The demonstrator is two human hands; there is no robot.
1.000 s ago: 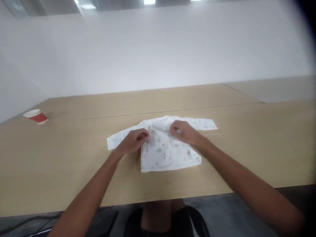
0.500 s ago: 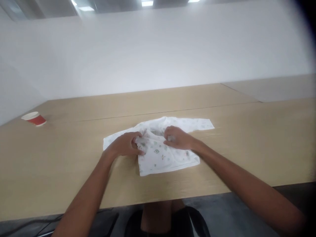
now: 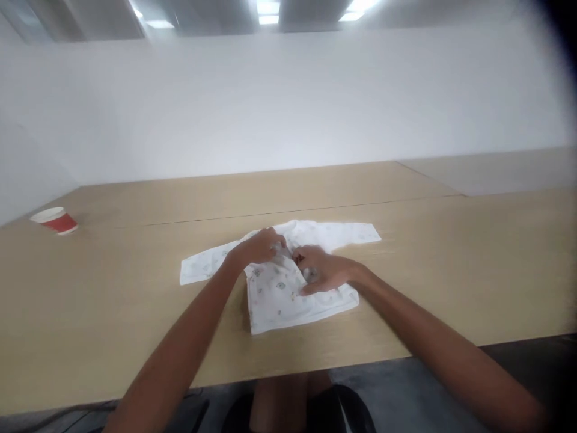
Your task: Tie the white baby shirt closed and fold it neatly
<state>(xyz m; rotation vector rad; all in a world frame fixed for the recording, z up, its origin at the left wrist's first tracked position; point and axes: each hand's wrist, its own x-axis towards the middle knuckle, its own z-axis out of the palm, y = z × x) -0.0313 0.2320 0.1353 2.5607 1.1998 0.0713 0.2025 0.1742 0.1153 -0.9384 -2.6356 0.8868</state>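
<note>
Both hands pinch the front of a small white shirt [image 3: 288,288]: left hand [image 3: 261,248] near the collar, right hand [image 3: 322,270] just beside it; the shirt lies flat on the table [image 3: 451,252].

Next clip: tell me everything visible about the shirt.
The shirt is small, white, of soft thin cloth with tiny coloured prints. It lies flat on the table near its front edge, both long sleeves spread sideways, hem toward the person. The left hand and right hand meet at its chest, pinching the cloth there.
</note>
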